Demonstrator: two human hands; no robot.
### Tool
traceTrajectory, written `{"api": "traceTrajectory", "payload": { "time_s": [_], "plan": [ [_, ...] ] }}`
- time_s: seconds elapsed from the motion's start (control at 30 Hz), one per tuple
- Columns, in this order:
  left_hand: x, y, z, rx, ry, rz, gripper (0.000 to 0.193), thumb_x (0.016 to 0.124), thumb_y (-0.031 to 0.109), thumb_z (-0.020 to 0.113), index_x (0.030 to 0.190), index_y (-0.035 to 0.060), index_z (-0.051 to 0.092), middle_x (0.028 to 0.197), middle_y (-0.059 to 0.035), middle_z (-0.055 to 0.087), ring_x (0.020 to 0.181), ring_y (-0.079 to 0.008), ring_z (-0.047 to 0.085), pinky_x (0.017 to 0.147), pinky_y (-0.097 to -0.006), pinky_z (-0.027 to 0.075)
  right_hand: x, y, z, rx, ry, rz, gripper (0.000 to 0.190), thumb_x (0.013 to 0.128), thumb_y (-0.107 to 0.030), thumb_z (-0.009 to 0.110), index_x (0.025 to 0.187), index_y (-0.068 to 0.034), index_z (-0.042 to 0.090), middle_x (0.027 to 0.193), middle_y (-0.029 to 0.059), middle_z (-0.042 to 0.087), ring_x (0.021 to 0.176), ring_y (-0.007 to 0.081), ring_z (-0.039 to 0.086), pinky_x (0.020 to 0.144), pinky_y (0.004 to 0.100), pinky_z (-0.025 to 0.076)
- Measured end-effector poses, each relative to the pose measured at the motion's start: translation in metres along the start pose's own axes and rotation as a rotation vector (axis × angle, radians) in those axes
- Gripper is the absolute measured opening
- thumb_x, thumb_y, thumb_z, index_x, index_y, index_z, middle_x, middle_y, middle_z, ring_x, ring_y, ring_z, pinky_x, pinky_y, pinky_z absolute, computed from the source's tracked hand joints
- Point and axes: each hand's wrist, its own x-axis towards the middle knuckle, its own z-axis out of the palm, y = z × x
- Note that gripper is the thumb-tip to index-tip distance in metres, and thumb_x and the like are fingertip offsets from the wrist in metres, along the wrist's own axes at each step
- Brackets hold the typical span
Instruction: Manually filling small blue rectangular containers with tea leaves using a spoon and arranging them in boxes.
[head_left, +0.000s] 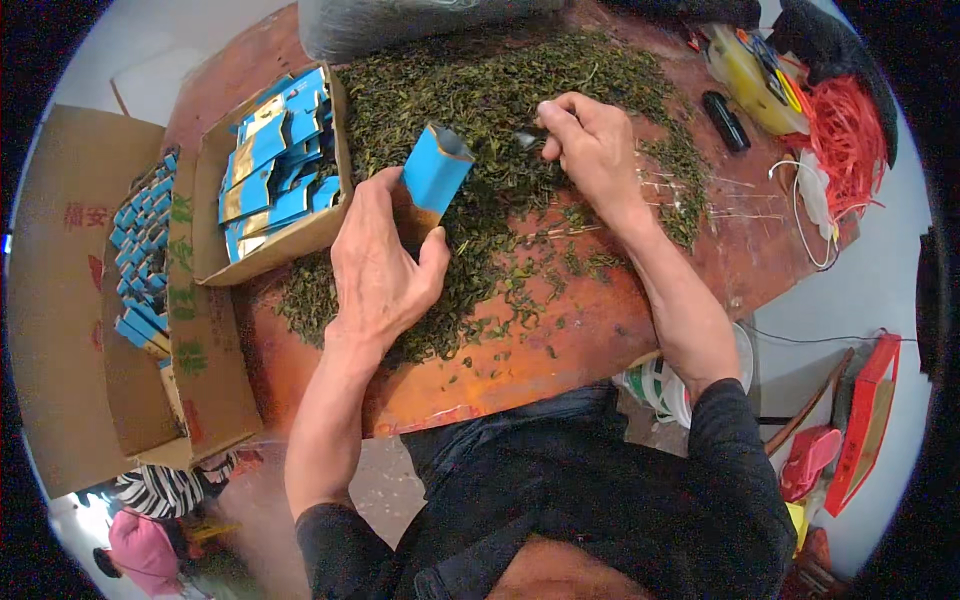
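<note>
My left hand (382, 262) grips an upright blue-and-gold packet (436, 172) between thumb and fingers. The packet's top gapes, showing a silvery inside. To its right, my right hand (596, 146) is closed around a small utensil with a shiny tip (527, 140), perhaps a spoon; the fingers hide its handle. Both hands are over a wide heap of dried green leaves (495, 90), which look like tea. Just left of my left hand, a small cardboard box (270, 268) holds many blue-and-gold packets (259, 157), lying overlapped.
A large cardboard carton (214, 367) with rows of packets (142, 255) stands left of the wooden table (517, 352). A clear plastic bag (420, 30) lies behind the leaves. At right are a black cylindrical object (726, 121), red plastic strips (844, 142) and a white cable (802, 240).
</note>
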Motion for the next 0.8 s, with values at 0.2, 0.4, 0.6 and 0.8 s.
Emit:
{"api": "traceTrajectory", "payload": {
  "time_s": [0.2,0.4,0.6,0.8],
  "plan": [
    [-0.001,-0.003,0.001,-0.034,-0.021,-0.039,0.057,0.075,0.008,0.072,0.127,-0.0028,0.05,0.105,-0.022,0.061,0.096,-0.0397,0.064,0.085,-0.0456,0.052,0.001,0.002,-0.002,0.065,0.003,0.095,0.029,0.102,-0.028,0.061,0.087,-0.005,0.07,0.062,-0.0013,0.063,0.05,0.0032,0.049,0.046,0.0218,0.036],
    [-0.002,-0.006,0.002,-0.004,-0.001,-0.004,0.058,0.076,0.01,0.072,0.128,-0.0023,0.05,0.106,-0.0227,0.061,0.097,-0.0405,0.064,0.085,-0.0465,0.052,0.0,-0.007,-0.007,0.216,-0.008,0.189,0.026,0.103,-0.028,0.061,0.09,-0.006,0.069,0.063,-0.003,0.06,0.049,0.0022,0.046,0.043,0.0192,0.033],
    [-0.002,-0.004,0.001,-0.002,0.006,0.001,0.057,0.077,0.01,0.072,0.128,-0.0022,0.05,0.106,-0.0228,0.061,0.096,-0.0408,0.064,0.085,-0.0469,0.052,0.0,-0.011,-0.011,0.294,-0.009,0.198,0.026,0.104,-0.027,0.061,0.091,-0.006,0.068,0.063,-0.0036,0.058,0.048,0.0023,0.046,0.042,0.0195,0.033],
    [-0.001,-0.004,0.002,-0.009,0.024,0.015,0.056,0.077,0.01,0.072,0.127,-0.0021,0.05,0.104,-0.0224,0.061,0.095,-0.0404,0.065,0.084,-0.0466,0.052,0.001,-0.012,-0.013,0.37,-0.019,0.185,0.025,0.104,-0.025,0.061,0.091,-0.003,0.068,0.063,-0.0026,0.058,0.048,0.0026,0.046,0.041,0.0198,0.032]
  ]
}}
